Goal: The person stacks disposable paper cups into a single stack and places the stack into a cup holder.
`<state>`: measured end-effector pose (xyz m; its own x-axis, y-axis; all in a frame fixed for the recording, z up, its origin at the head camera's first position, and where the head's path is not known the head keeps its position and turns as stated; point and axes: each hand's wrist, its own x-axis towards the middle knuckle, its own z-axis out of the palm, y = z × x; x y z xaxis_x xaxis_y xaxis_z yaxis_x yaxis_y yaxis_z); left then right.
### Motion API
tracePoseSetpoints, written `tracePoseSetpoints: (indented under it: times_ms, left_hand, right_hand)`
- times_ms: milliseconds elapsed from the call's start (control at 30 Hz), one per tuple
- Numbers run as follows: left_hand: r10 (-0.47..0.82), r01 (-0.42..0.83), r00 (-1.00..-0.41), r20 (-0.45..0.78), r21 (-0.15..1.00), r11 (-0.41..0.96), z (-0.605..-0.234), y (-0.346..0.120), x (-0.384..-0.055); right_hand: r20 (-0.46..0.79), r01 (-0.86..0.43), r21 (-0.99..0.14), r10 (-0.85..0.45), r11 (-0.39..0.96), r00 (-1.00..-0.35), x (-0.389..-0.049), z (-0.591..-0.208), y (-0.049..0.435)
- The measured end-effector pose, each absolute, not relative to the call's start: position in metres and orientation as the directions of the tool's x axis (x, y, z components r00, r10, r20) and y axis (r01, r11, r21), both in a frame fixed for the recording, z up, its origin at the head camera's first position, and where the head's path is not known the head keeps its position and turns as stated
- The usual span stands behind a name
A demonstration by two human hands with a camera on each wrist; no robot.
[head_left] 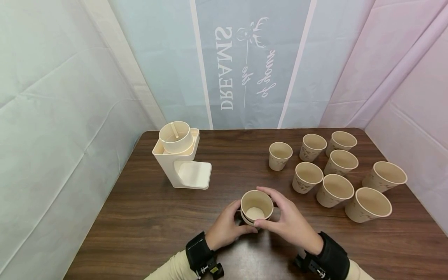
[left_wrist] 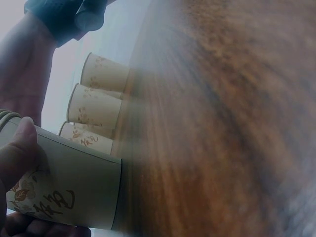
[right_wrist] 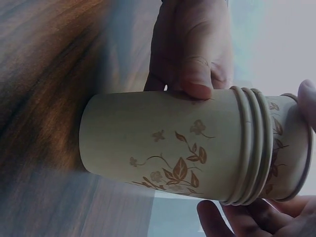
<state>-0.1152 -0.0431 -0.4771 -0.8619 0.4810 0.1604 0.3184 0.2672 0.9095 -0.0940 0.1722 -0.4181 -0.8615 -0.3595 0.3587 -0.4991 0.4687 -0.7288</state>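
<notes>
A short stack of beige paper cups (right_wrist: 163, 148) with a brown leaf print stands on the table between my hands. My left hand (head_left: 226, 227) grips the stack from its left side, thumb pressed to the cup wall below the rims. Several rims sit close together in the right wrist view. Above them a top paper cup (right_wrist: 286, 148) sticks partway out of the stack. My right hand (head_left: 290, 221) holds this top cup at its rim, thumb in front and fingers behind. In the head view the top cup's inside shows bare.
Several single paper cups (head_left: 335, 190) stand upright on the right of the brown wooden table (head_left: 140, 225). At the back left is a cream plastic stand (head_left: 171, 167) with a round container (head_left: 176, 142) on top and a flat base plate. Pale cloth walls surround the table.
</notes>
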Motion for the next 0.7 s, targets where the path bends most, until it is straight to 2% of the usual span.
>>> tracePoseSetpoints:
  times_ms: [700]
  left_hand:
    - [0.479, 0.31, -0.864, 0.154, 0.913, 0.266, -0.4762, -0.0441, -0.1146]
  right_hand:
    - [0.36, -0.52, -0.716, -0.391, 0.466, -0.847, -0.0956, -0.427, 0.1734]
